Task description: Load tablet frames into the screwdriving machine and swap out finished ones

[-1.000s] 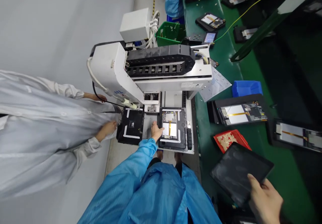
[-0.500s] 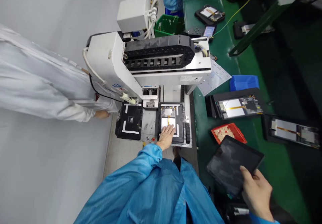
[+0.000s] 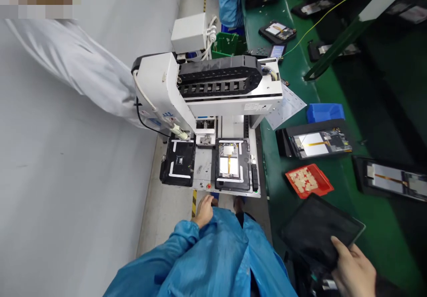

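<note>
At the lower right my right hand (image 3: 355,263) is closed on the corner of a dark tablet screen (image 3: 322,228), thumb on its glossy face. The screen is held tilted over the green bench, close to a red tray. My left hand (image 3: 204,210) hangs just in front of the machine's near edge, fingers loosely bent and nothing visible in them. Closest to it on the machine bed is an opened tablet (image 3: 228,167) in a black fixture, its pale battery and orange ribbon cable showing. A second black fixture (image 3: 180,163) with white corner strips sits to the left, below the dispensing nozzle (image 3: 179,131).
A white gantry machine (image 3: 230,105) stands ahead. On the green bench (image 3: 280,172) are a red tray (image 3: 322,183) of small pale pieces, a blue bin (image 3: 325,112), a paper sheet (image 3: 287,105) and several opened tablets. A person in a white coat (image 3: 90,74) stands at left.
My left hand has lifted off the opened tablet and drawn back toward me and left. My right hand has shifted slightly right and down with the screen. The view has moved a little.
</note>
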`<state>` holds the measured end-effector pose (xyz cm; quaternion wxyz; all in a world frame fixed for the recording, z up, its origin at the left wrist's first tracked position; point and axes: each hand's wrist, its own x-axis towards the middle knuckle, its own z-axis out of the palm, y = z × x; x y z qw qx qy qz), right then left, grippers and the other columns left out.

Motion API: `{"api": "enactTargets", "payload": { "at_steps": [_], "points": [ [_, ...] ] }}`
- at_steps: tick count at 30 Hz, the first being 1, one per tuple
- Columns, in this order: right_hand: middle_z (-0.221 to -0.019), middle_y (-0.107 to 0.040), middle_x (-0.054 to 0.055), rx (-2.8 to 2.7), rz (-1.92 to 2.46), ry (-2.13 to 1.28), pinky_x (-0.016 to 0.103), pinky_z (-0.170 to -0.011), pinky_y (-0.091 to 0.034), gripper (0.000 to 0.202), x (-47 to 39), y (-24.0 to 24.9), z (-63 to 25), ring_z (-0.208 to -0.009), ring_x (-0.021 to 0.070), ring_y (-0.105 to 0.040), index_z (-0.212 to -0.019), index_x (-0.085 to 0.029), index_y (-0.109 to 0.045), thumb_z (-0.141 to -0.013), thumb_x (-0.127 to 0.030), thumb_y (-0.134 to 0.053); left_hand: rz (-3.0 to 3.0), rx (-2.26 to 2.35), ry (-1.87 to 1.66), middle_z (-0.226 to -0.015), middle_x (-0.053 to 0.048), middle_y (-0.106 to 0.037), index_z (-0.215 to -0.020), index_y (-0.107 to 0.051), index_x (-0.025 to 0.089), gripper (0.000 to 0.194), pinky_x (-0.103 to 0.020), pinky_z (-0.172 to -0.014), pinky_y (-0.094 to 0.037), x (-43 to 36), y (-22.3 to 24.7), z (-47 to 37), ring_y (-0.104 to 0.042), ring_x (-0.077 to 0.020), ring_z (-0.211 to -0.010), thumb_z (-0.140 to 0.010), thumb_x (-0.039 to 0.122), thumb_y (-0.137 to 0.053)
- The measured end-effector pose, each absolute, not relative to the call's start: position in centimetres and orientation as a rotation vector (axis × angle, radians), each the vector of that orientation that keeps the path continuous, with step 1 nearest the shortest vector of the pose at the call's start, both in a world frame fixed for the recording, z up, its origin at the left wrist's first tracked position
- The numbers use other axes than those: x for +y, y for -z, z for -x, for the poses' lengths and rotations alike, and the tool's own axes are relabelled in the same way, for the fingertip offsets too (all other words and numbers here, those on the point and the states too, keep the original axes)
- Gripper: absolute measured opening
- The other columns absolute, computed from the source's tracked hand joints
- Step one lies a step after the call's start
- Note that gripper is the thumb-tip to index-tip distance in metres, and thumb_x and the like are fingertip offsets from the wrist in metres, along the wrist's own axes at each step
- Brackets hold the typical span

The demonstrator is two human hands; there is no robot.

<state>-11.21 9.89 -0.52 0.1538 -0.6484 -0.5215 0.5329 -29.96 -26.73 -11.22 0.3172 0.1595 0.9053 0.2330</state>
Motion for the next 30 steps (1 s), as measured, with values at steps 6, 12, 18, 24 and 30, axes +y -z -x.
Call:
{"api": "enactTargets", "payload": {
  "at_steps": [6,12,18,24,30],
  "points": [
    [-0.094,-0.073,0.014,-1.225,1.902,-1.572,0.054,-0.073,-0.061,0.034,7.8,0.2,10.3,-0.084,0.0344,-0.072,-0.082,-0.024,-0.069,-0.052,-0.034,-0.082,-0.286,2.18,-0.782,-0.153,-0.023,-0.041,-0.144,-0.047,0.005,0.073,-0.05,-0.122,-0.018,-27.3,13.5,31.8,-0.032,-0.0363,-0.145,-0.072,0.004,-0.054],
    [-0.079,-0.074,0.005,-1.18,1.801,-1.689,0.046,-0.075,-0.062,0.045,4.4,-0.1,9.2,-0.079,0.0287,-0.073,-0.088,-0.02,-0.068,-0.048,-0.035,-0.084,-0.228,1.725,-1.058,-0.12,-0.018,-0.07,-0.12,-0.068,0.014,0.041,-0.051,-0.11,-0.039,-23.7,12.4,28.6,-0.061,-0.0323,-0.117,-0.08,0.017,-0.062],
    [-0.084,-0.076,0.004,-1.265,1.552,-2.103,0.038,-0.073,-0.06,0.044,-3.2,1.1,14.0,-0.077,0.0255,-0.072,-0.097,-0.02,-0.068,-0.062,-0.042,-0.084,-0.136,1.337,-1.408,-0.118,-0.015,-0.072,-0.126,-0.064,0.014,0.051,-0.038,-0.092,-0.052,-19.8,8.3,26.9,-0.068,-0.0245,-0.104,-0.084,0.042,-0.07],
    [-0.118,-0.071,0.011,-1.838,1.285,-2.184,0.038,-0.086,-0.056,0.057,-5.1,6.5,18.1,-0.103,0.0263,-0.068,-0.135,-0.02,-0.058,-0.093,-0.058,-0.05,0.062,1.391,-1.703,-0.111,-0.011,-0.073,-0.118,-0.065,0.015,0.053,-0.039,-0.094,-0.051,-22.1,5.3,29.6,-0.068,-0.024,-0.099,-0.077,0.046,-0.076],
    [-0.134,-0.055,0.024,-2.639,1.506,-1.592,0.047,-0.107,-0.04,0.063,-0.8,14.7,20.2,-0.121,0.0341,-0.058,-0.148,-0.008,-0.044,-0.089,-0.029,-0.05,0.287,1.499,-1.886,-0.111,-0.01,-0.074,-0.113,-0.068,0.018,0.05,-0.041,-0.1,-0.049,-27.6,3.3,31.4,-0.068,-0.0257,-0.105,-0.072,0.044,-0.081]
  ]
}}
